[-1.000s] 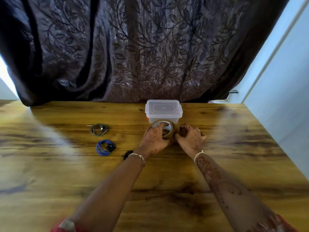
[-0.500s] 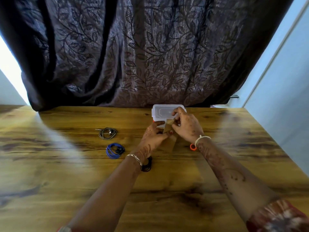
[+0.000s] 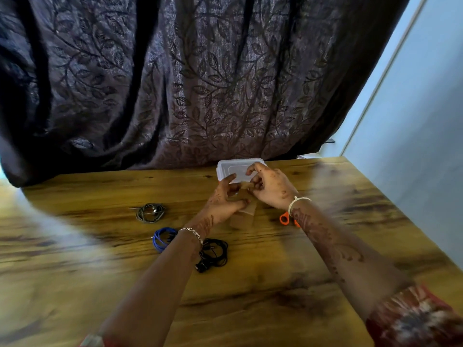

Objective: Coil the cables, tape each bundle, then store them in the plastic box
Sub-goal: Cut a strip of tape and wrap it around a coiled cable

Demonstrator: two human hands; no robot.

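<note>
Both hands are raised over the wooden table (image 3: 275, 284), just in front of the clear lidded plastic box (image 3: 231, 169). My left hand (image 3: 223, 200) grips a roll of brown tape (image 3: 244, 214), which is seen nearly edge-on. My right hand (image 3: 271, 187) pinches the loose tape end just above the roll. Three coiled cables lie on the table: a grey one (image 3: 150, 212) to the left, a blue one (image 3: 161, 237) partly behind my left wrist, and a black one (image 3: 215, 254) below that wrist.
An orange scissors handle (image 3: 284, 218) shows beside my right wrist, the rest hidden by the arm. A dark leaf-patterned curtain (image 3: 200, 83) hangs behind the table's far edge. A pale wall (image 3: 413, 121) runs along the right side.
The tape roll has come up off the table in my left hand. My right hand has moved up to the tape end. The black coil and the scissors handle have come into view.
</note>
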